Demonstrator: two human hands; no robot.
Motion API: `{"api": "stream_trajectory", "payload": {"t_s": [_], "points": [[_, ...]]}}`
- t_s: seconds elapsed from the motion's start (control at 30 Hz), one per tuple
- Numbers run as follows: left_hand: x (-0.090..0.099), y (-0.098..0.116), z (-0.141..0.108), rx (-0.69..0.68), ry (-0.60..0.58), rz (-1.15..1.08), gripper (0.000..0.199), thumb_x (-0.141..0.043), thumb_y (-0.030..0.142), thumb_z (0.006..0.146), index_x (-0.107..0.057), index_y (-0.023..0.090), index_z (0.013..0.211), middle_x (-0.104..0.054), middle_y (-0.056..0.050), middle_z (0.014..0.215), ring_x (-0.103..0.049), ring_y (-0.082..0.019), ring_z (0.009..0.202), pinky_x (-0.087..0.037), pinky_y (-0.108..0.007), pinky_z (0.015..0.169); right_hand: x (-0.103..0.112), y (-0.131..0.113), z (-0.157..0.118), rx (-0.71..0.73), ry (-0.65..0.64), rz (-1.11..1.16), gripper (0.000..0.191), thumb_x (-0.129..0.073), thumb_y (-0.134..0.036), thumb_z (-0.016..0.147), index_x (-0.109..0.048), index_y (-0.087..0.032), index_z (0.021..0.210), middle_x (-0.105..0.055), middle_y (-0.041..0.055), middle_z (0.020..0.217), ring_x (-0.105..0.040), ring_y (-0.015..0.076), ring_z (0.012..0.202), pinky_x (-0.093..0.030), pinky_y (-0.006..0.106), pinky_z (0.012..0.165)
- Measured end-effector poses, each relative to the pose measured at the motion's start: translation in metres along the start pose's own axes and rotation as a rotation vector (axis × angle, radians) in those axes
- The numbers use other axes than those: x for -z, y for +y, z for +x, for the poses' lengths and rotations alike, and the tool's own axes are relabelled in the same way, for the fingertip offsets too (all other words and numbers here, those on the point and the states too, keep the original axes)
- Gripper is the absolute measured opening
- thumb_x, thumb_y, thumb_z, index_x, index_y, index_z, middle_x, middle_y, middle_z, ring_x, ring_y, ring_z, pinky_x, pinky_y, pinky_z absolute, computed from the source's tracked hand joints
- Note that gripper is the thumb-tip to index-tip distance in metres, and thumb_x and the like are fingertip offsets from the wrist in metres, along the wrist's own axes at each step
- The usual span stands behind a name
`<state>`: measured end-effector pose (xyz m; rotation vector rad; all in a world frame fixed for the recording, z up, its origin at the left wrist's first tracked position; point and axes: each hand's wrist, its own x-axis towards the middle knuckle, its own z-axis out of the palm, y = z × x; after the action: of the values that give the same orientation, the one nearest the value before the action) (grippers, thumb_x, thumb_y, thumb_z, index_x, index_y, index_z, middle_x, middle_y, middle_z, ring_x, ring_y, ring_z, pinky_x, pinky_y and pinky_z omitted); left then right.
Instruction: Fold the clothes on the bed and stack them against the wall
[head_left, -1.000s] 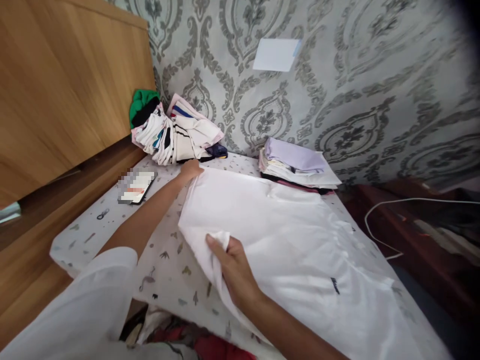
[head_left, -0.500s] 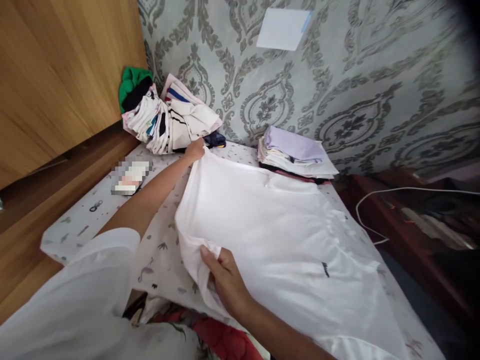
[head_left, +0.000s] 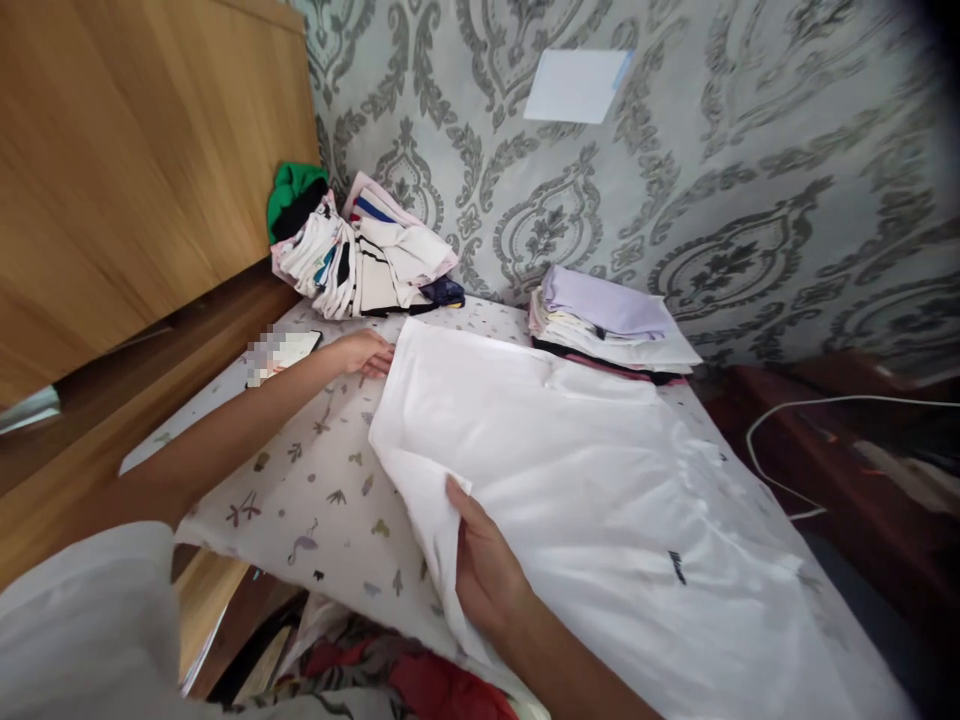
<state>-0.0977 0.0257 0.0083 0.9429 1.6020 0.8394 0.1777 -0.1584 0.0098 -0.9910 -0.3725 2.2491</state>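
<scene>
A white T-shirt (head_left: 570,470) with small dark lettering lies spread over a bed sheet with a small plant-and-bird print. At its near edge, my right hand (head_left: 491,565) pinches the hem, thumb on top and fingers underneath, with the cloth folded up a little there. My left hand (head_left: 367,353) is at the far corner of the hem, its fingers stretched out against the edge and not closed round it.
Folded clothes (head_left: 390,260) are heaped by the wooden cabinet (head_left: 157,150). A second folded stack (head_left: 607,310), lavender on top, stands against the patterned wall. A phone-like item (head_left: 289,350) lies behind my left forearm. On the right runs a white cable (head_left: 757,430).
My left hand has let go of the far hem corner and drawn back slightly towards me. That corner now lies flatter on the bed. My right hand keeps its pinch.
</scene>
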Motion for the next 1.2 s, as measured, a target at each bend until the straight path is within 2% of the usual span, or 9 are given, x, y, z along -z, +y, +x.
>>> {"api": "stream_trajectory", "payload": {"t_s": [0.17,0.33,0.6,0.73,0.83,0.93,1.07,1.13,1.2], "points": [[-0.006,-0.002,-0.001,0.051,-0.014,-0.054,0.014,-0.071,0.008,0.074,-0.064,0.013,0.084,-0.073,-0.007,0.077,-0.070,-0.015,0.064,-0.041,-0.015,0.043,0.005,-0.003,-0.001,-0.121,-0.032,0.076,0.050,-0.071,-0.041,0.082,-0.067,-0.014,0.125,-0.077,0.0112,0.109,-0.071,0.0283,0.106,-0.051,0.044,0.102],[-0.016,0.003,0.006,0.075,0.011,-0.024,0.013,-0.076,0.011,0.072,-0.067,0.013,0.081,-0.072,-0.005,0.070,-0.068,-0.013,0.058,-0.027,-0.013,0.036,0.009,-0.006,0.002,-0.168,-0.068,0.108,0.046,-0.069,-0.039,0.085,-0.067,-0.014,0.124,-0.077,0.0110,0.107,-0.072,0.0274,0.103,-0.053,0.043,0.099],[-0.019,0.008,0.014,0.054,0.110,0.099,0.016,-0.081,0.013,0.063,-0.065,0.013,0.067,-0.063,-0.003,0.053,-0.065,-0.015,0.053,-0.026,-0.019,0.040,0.005,-0.005,0.003,-0.082,-0.100,0.025,0.035,-0.073,-0.043,0.081,-0.074,-0.016,0.102,-0.078,0.0089,0.090,-0.073,0.0258,0.088,-0.056,0.039,0.087],[-0.007,0.008,0.015,0.000,0.172,0.161,0.014,-0.076,0.013,0.064,-0.063,0.014,0.063,-0.060,-0.001,0.050,-0.063,-0.015,0.053,-0.025,-0.020,0.042,0.001,0.002,0.000,0.076,-0.188,-0.289,0.039,-0.071,-0.053,0.081,-0.073,-0.016,0.091,-0.072,0.0043,0.073,-0.065,0.0197,0.068,-0.051,0.031,0.070],[-0.001,0.007,0.017,-0.041,0.207,0.206,0.012,-0.075,0.012,0.062,-0.063,0.015,0.063,-0.058,0.000,0.049,-0.059,-0.014,0.051,-0.024,-0.020,0.043,-0.006,0.007,-0.001,0.257,-0.365,-0.830,0.041,-0.059,-0.054,0.090,-0.067,-0.016,0.076,-0.060,-0.0002,0.064,-0.051,0.0138,0.060,-0.040,0.026,0.060],[0.001,0.003,0.019,-0.075,0.223,0.247,0.009,-0.073,0.013,0.062,-0.065,0.015,0.065,-0.057,0.000,0.050,-0.057,-0.014,0.051,-0.025,-0.021,0.043,-0.015,0.012,-0.002,0.524,-0.453,-1.262,0.036,-0.047,-0.040,0.096,-0.065,-0.017,0.075,-0.059,0.0012,0.071,-0.049,0.0143,0.067,-0.038,0.027,0.066],[0.006,-0.001,0.020,-0.122,0.280,0.300,0.006,-0.067,0.013,0.067,-0.067,0.016,0.071,-0.056,0.001,0.052,-0.054,-0.014,0.051,-0.025,-0.022,0.045,-0.021,0.016,-0.005,0.591,-0.469,-1.405,0.030,-0.046,-0.030,0.094,-0.072,-0.016,0.087,-0.064,0.0041,0.076,-0.054,0.0153,0.068,-0.041,0.027,0.066],[0.009,-0.004,0.019,-0.151,0.302,0.337,0.008,-0.063,0.012,0.068,-0.067,0.017,0.074,-0.054,0.002,0.051,-0.052,-0.013,0.050,-0.026,-0.022,0.045,-0.021,0.014,-0.006,0.587,-0.517,-1.396,0.030,-0.055,-0.035,0.091,-0.073,-0.016,0.105,-0.069,0.0067,0.086,-0.057,0.0162,0.070,-0.044,0.027,0.067],[0.010,-0.006,0.020,-0.184,0.310,0.385,0.013,-0.060,0.010,0.068,-0.068,0.017,0.075,-0.054,0.003,0.051,-0.050,-0.013,0.050,-0.029,-0.023,0.047,-0.021,0.004,-0.003,0.605,-0.570,-1.369,0.043,-0.061,-0.041,0.088,-0.069,-0.016,0.122,-0.072,0.0091,0.098,-0.061,0.0171,0.074,-0.049,0.027,0.069]]}}
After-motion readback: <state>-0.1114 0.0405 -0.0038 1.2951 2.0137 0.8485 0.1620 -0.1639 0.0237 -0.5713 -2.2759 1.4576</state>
